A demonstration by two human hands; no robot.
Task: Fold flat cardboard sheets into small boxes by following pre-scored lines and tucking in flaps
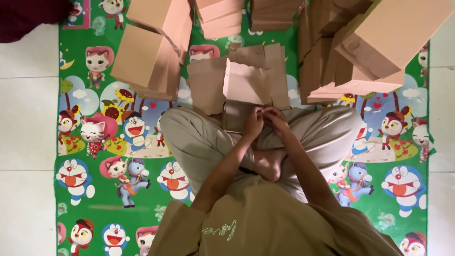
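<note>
I sit cross-legged on a cartoon-printed green mat [95,161]. My left hand [253,124] and my right hand [275,118] meet just above my crossed legs, fingers pinched together on the near edge of a flat brown cardboard piece [246,83] with folded flaps. The cardboard lies unfolded in front of my knees, its lower strip [233,116] running down toward my hands. Whether something small sits between my fingertips cannot be made out.
Stacks of folded brown cardboard boxes stand around the far side: one stack at the left [151,52], two at the top middle [220,16], a large pile at the right [360,52]. White floor tiles [26,118] flank the mat. A dark red cloth [28,16] lies top left.
</note>
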